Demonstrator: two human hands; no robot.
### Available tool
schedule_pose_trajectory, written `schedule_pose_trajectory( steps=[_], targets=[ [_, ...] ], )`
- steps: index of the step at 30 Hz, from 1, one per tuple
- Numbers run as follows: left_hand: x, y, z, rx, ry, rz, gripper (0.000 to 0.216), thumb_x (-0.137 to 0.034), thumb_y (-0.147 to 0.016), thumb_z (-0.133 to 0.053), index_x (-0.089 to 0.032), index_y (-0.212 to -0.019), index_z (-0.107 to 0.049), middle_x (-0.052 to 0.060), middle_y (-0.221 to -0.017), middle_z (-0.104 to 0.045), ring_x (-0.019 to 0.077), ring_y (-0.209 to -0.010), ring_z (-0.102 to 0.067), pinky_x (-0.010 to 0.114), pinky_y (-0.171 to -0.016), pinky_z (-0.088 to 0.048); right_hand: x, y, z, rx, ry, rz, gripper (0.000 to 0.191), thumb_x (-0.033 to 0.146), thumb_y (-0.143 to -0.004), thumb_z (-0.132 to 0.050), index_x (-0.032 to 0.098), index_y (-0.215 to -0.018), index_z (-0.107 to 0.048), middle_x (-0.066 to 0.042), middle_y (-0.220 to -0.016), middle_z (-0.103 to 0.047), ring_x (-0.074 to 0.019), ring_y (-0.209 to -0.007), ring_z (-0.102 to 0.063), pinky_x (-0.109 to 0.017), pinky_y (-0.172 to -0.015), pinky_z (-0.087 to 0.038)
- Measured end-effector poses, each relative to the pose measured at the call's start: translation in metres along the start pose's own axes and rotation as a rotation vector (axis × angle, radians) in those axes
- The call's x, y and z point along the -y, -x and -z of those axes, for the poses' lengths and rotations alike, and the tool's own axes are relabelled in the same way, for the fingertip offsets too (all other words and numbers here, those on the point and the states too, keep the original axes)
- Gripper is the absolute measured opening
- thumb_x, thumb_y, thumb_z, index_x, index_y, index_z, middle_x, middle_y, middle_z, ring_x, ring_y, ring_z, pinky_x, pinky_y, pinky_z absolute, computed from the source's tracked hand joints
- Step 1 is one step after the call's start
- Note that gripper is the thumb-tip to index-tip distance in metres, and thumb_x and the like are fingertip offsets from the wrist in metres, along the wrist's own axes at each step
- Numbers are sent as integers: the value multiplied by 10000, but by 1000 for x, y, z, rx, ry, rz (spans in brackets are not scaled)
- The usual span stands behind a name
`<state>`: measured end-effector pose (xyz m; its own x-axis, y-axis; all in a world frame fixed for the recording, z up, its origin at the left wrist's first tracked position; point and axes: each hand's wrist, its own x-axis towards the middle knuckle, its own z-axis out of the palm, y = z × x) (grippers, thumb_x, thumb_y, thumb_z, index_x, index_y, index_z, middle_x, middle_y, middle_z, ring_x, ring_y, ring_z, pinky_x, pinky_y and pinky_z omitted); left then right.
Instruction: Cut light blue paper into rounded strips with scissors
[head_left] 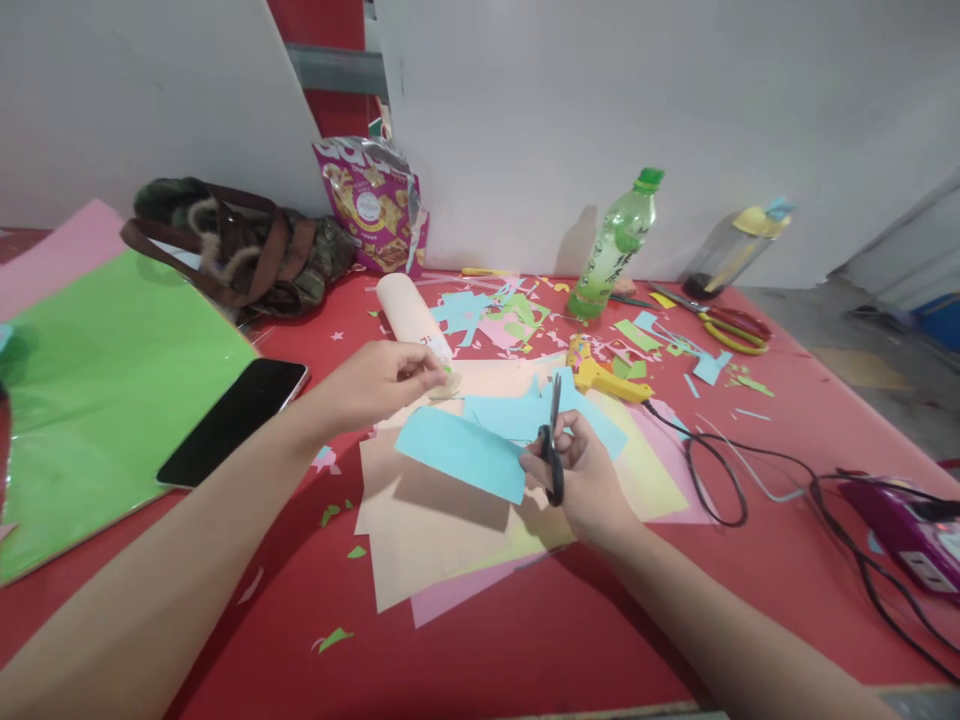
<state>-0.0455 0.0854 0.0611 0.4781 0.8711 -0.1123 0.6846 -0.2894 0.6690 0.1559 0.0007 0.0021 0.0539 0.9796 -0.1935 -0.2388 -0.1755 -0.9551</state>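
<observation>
One light-blue rectangular paper sheet sits at the centre of the work, tilted above the pile. At its 3 o'clock, the right hand is clamped on one pair of black-handled metal scissors, blades pointing up, and its fingertips pinch the sheet's right end. Between 10 and 11 o'clock is the left hand, thumb and forefinger close together by one small pale disc; I cannot tell whether they grip it.

Beneath lie cream, yellow and pink papers, too overlapped to count. Just past the left hand, at 11 o'clock, is one pale cylinder. Toward 2 o'clock lies one yellow corded glue gun; at 12, uncountable paper scraps.

Farther out: one black-screened phone at 9 o'clock, one purple snack packet at 11, one green-capped plastic bottle at 1, and one yellow-lidded clear tumbler at 2.
</observation>
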Motion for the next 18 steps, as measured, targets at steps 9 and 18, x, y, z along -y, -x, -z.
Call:
schedule_pose_trajectory(
  steps=[9, 18],
  targets=[
    [10, -10, -30, 86, 650, 56, 518, -541, -816, -133, -166, -669, -458, -30, -494, -380, 75, -385, -324, 218, -415, -312, 8, -1, 2, -212, -29, 104, 376, 158, -546, -670, 218, -678, -323, 94, -537, -508, -35, -369, -402, -130, -308, -290],
    [-17, 12, -86, 189, 687, 81, 441, -535, -768, -362, -171, -519, -370, -48, -463, -356, 79, -428, -344, 236, -472, -321, 2, 4, -3, -198, -57, 111, 362, 139, -566, -657, 216, -677, -321, 97, -550, -520, -33, -393, -431, -141, -373, -327]
  ],
)
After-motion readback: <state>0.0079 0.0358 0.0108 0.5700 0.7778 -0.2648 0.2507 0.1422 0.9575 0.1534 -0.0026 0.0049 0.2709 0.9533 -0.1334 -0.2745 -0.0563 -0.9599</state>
